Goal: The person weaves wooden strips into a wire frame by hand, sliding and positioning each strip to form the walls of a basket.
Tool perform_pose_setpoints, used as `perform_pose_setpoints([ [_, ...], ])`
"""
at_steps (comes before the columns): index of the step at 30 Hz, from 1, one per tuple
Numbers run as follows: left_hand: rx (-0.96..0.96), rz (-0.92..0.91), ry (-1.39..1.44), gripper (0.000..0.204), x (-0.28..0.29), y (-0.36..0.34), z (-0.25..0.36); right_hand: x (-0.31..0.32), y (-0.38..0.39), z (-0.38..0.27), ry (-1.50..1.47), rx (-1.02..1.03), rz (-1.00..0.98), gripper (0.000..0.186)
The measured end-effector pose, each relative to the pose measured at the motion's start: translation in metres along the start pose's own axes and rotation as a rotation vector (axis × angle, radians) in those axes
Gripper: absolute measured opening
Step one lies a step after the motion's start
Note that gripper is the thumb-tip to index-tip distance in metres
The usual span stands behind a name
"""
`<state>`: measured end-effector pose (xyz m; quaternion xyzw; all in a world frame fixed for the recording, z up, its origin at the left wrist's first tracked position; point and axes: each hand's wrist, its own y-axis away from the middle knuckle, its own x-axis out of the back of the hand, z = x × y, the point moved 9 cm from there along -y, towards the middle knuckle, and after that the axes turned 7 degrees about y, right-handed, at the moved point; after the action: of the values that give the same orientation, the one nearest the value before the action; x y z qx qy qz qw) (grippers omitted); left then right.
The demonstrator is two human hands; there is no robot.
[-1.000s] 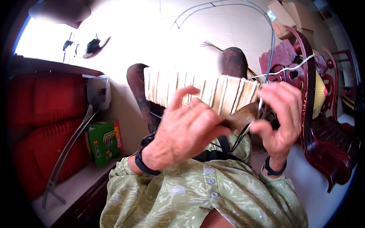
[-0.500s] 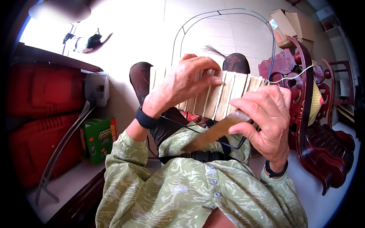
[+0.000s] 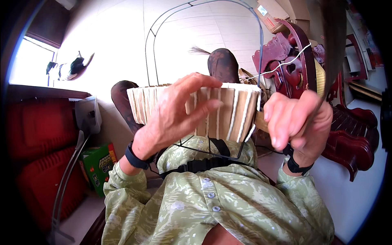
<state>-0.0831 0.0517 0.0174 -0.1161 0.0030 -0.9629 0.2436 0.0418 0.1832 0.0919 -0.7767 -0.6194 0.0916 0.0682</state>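
Note:
A band of pale and tan strips crossed by white cords, the woven panel (image 3: 226, 112), lies across a thin black wire frame (image 3: 261, 45) in front of my lap. My left hand (image 3: 173, 110) grips the panel, index finger along its top edge and thumb over its near face. Past the panel's right end, my right hand (image 3: 296, 118), partly blurred, is closed on a flat brown strip (image 3: 261, 121) that comes out from the panel. A loose white cord end hangs at the panel's lower right corner.
A white cord (image 3: 281, 66) runs to a carved dark-red wooden chair (image 3: 308, 53) on the right. Cardboard boxes (image 3: 281, 14) stand behind it. On the left are red cases (image 3: 45, 110), a green box (image 3: 98, 167) and a black-and-white cat (image 3: 75, 67). A dark blurred band (image 3: 335, 45) crosses the upper right.
My right hand has moved right and away from the panel's face, drawing the brown strip past its right end. The panel now faces me more squarely, and my left hand sits lower on it.

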Motion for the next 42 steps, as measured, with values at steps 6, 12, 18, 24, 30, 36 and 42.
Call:
perform_pose_setpoints([
  [6, -0.376, 0.078, -0.335, 0.043, -0.034, 0.013, 0.018, 0.013, -0.002, -0.036, -0.154, 0.181, -0.154, 0.012],
  [12, -0.283, 0.259, -0.417, 0.038, -0.051, 0.013, 0.026, 0.03, 0.02, -0.03, 0.001, 0.055, -0.04, 0.011],
  [18, -0.264, 0.256, -0.327, 0.023, -0.055, 0.016, 0.024, 0.024, 0.041, 0.003, 0.547, -0.278, -0.125, 0.007],
  [24, -0.247, 0.214, -0.27, 0.023, -0.051, 0.014, 0.023, 0.027, 0.051, 0.012, 0.322, -0.493, -0.001, 0.01],
  [30, -0.265, 0.236, -0.195, 0.017, -0.047, 0.012, 0.021, 0.022, 0.036, 0.006, 0.775, -0.225, 0.021, 0.009],
  [36, -0.281, 0.241, -0.167, 0.014, -0.043, 0.005, 0.019, 0.024, 0.032, 0.0, 0.898, -0.143, 0.064, 0.015],
  [42, -0.252, 0.208, -0.071, 0.014, -0.036, 0.003, 0.007, 0.012, 0.022, -0.001, 0.979, -0.125, -0.022, 0.021],
])
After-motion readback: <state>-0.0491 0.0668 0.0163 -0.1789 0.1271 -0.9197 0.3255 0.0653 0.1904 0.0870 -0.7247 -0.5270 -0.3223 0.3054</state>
